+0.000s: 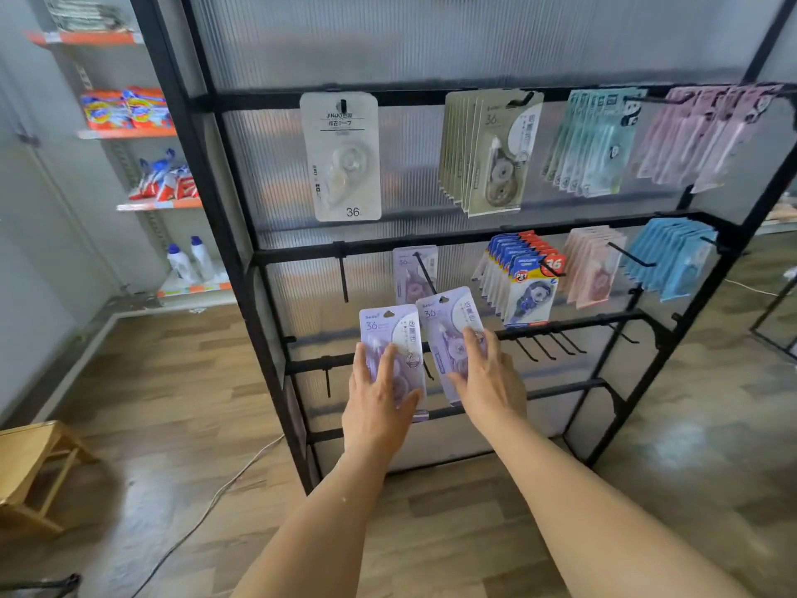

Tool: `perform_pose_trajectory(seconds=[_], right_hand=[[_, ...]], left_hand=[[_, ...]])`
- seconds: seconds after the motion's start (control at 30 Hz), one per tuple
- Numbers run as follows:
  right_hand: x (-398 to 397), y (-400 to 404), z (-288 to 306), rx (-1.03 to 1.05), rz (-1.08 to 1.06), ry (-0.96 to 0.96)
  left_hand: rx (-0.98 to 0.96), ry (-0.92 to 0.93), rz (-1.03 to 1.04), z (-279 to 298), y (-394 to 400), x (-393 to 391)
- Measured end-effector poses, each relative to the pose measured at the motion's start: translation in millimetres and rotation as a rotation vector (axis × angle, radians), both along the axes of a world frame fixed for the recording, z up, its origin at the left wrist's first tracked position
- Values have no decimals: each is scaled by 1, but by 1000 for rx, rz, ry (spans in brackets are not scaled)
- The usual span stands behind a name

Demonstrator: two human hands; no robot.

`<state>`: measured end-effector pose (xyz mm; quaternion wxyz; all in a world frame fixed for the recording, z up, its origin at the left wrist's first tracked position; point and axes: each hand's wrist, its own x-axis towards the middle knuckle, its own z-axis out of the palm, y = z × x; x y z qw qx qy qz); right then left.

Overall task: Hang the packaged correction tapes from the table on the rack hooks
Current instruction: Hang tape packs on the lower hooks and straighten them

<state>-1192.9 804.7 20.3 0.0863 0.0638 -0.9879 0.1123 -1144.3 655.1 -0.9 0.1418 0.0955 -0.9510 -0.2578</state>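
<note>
Each hand holds a glossy lilac blister pack upright before the black metal rack [276, 256]. The left hand [377, 399] has its fingers wrapped round the left pack [390, 334]; the right hand [487, 377] grips the right pack [448, 321]. A matching hung pack [412, 269] sits on a thin hook on the middle rail, against ribbed translucent panelling.

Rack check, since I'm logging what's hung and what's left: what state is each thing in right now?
Left hand: holds a purple pack.
Left purple pack: upright, unhung.
Right hand: holds another purple pack.
Right purple pack: tilted, unhung.
Hung purple pack: on a middle-row hook.
Bare hook: no pack.
White pack: hangs alone, top row.
Blue-red packs: hang bunched.
</note>
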Motion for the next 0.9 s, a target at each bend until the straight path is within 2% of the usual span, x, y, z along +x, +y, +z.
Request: perform_pose_trajectory(seconds=[0.3, 0.47, 0.7, 0.77, 0.9], right_hand=[[-29, 2, -10, 40, 49, 19], [-30, 7, -28, -29, 99, 75], [-53, 0, -14, -21, 123, -38], [-55, 0, -10, -76, 144, 7], [-51, 6, -4, -325, 212, 154]], left_hand=[[10, 1, 46, -9, 9, -17], [5, -1, 68, -14, 15, -20], [-9, 7, 89, -10, 24, -25], [-24, 10, 90, -7, 27, -27], [-81, 7, 42, -4, 40, -34]])
